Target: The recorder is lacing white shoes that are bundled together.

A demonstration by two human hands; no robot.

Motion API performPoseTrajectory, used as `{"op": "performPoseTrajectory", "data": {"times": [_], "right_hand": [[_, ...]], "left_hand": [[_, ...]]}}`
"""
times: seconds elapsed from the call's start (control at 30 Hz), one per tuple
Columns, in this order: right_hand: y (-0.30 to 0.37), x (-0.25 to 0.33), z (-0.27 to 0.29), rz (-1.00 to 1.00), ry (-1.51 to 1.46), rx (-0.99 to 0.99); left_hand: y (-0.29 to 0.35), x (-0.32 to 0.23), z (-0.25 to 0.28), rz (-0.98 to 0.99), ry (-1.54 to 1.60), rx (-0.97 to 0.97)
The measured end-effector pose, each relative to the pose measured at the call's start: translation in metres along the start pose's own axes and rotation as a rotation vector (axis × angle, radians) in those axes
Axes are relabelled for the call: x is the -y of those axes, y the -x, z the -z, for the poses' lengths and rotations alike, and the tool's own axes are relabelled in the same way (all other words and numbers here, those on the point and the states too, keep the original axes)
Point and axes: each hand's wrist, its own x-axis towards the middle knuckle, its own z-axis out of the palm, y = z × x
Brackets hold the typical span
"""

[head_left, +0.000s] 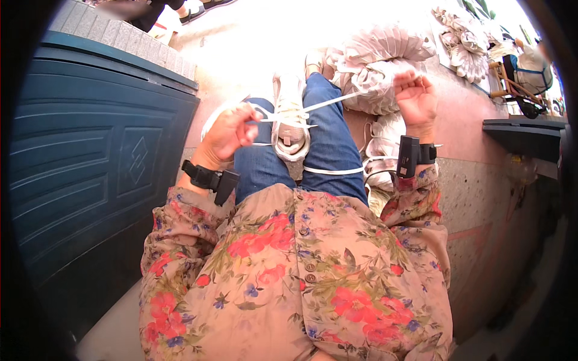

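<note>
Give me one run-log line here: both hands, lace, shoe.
left hand: pinching white lace | right hand: fingers curled, lace drawn rightward | pale shoe: between jeans-clad legs

Left hand (229, 133), right hand (415, 102): raised, well apart, fingers curled.

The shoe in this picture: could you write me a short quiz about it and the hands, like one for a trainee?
1. True or false: the shoe is between the legs of the blue jeans.
2. What stretches from the shoe toward the right hand?
3. Which hand looks nearer the shoe? a) the left hand b) the right hand

Key:
1. True.
2. A white lace.
3. a
</note>
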Motion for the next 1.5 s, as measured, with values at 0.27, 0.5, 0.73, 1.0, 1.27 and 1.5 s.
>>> {"op": "performPoseTrajectory", "data": {"times": [0.27, 0.5, 0.73, 1.0, 1.27, 1.5], "right_hand": [[0.03, -0.076, 0.045, 0.317, 1.74, 0.31], [0.06, -0.132, 0.048, 0.208, 1.911, 0.656], [0.054, -0.144, 0.044, 0.293, 2.207, 0.593], [0.052, -0.159, 0.036, 0.152, 2.322, 0.358], [0.045, -0.168, 0.025, -0.041, 2.289, 0.259], [0.043, -0.166, 0.047, 0.146, 2.352, 0.593]], "left_hand": [[0.01, -0.07, 0.1, -0.429, 0.264, -0.304], [-0.002, -0.003, 0.055, -0.185, -0.38, -0.519], [-0.018, 0.064, 0.01, 0.0, -0.611, -0.32], [-0.026, 0.072, 0.008, -0.095, -0.839, -0.386], [-0.037, 0.084, 0.01, -0.384, -1.05, -0.451], [-0.04, 0.079, 0.003, -0.485, -1.533, -0.38]]}}
